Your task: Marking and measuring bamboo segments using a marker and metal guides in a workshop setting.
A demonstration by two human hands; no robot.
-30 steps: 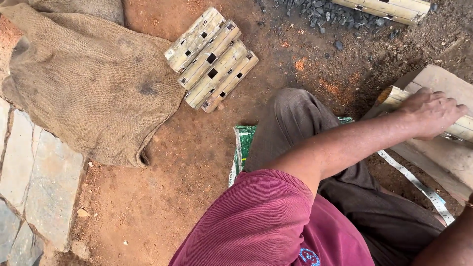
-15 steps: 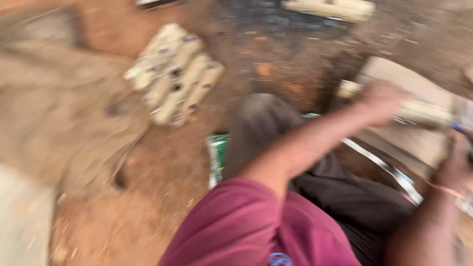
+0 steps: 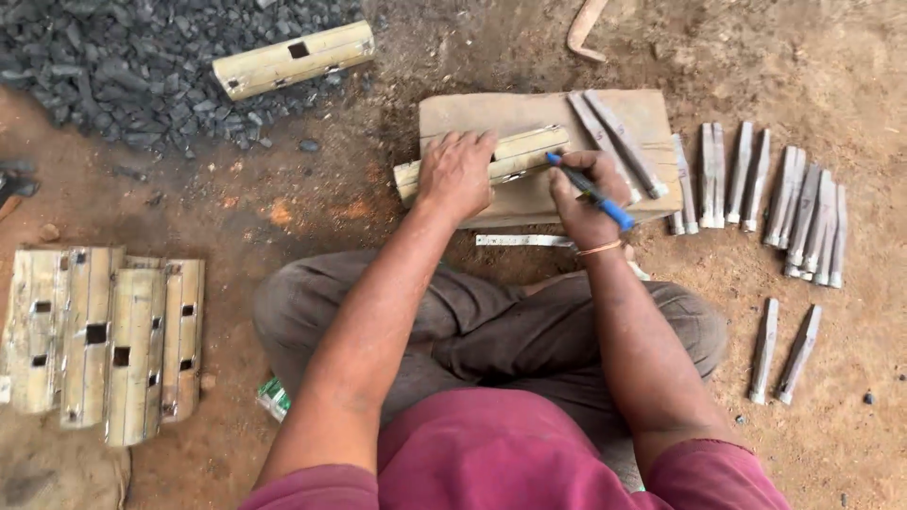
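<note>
On the bare earth in front of my crossed legs lies a flat wooden board [image 3: 491, 111], and across it a pale bamboo strip [image 3: 529, 149] runs slightly tilted, its right end higher than its left. My left hand [image 3: 457, 172] lies palm down on the strip, fingers spread over it and pressing it to the board, so that grip is flat and not curled around anything. My right hand [image 3: 584, 194] has its grip closed on a blue pen [image 3: 591, 192], whose tip touches the strip near its right end. Two narrow grey wedges [image 3: 614, 142] lie slanted on the right part of the board, just beside that hand. A thin white strip [image 3: 522, 241] rests on the ground between the board and my knees. To the right, on the dirt, a row of cut grey slivers [image 3: 765, 189] stands side by side, with two more slivers [image 3: 782, 354] lower down, apart from the row. Far left, a batch of slotted bamboo slabs [image 3: 104, 340] lies packed edge to edge. Up at the left, one more slotted bamboo piece [image 3: 293, 59] rests on the edge of a heap of dark gravel [image 3: 94, 66].
</note>
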